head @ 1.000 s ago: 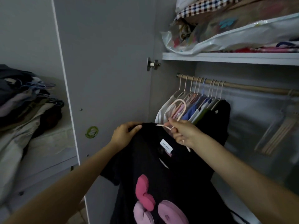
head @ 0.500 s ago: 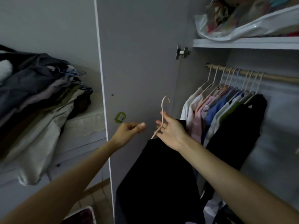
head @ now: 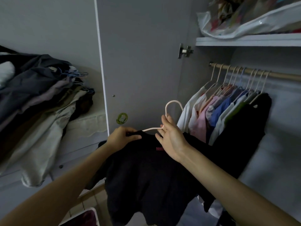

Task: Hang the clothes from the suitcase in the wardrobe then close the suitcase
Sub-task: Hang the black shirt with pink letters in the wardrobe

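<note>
A black T-shirt hangs on a pale pink hanger in front of the open wardrobe. My right hand holds the hanger at its neck, hook pointing up. My left hand pinches the shirt's left shoulder over the hanger arm. The wooden wardrobe rail runs to the right, with several hung clothes bunched at its left end. A corner of what may be the suitcase shows at the bottom edge.
The open grey wardrobe door stands straight ahead. A pile of clothes with hangers lies on a surface at the left. A shelf above the rail carries a plastic bag of fabrics. The rail's right part is bare.
The shirt has been turned so its plain back faces me. My left hand let go, then took the shoulder again. The view swung left, so the wardrobe sits further right.
</note>
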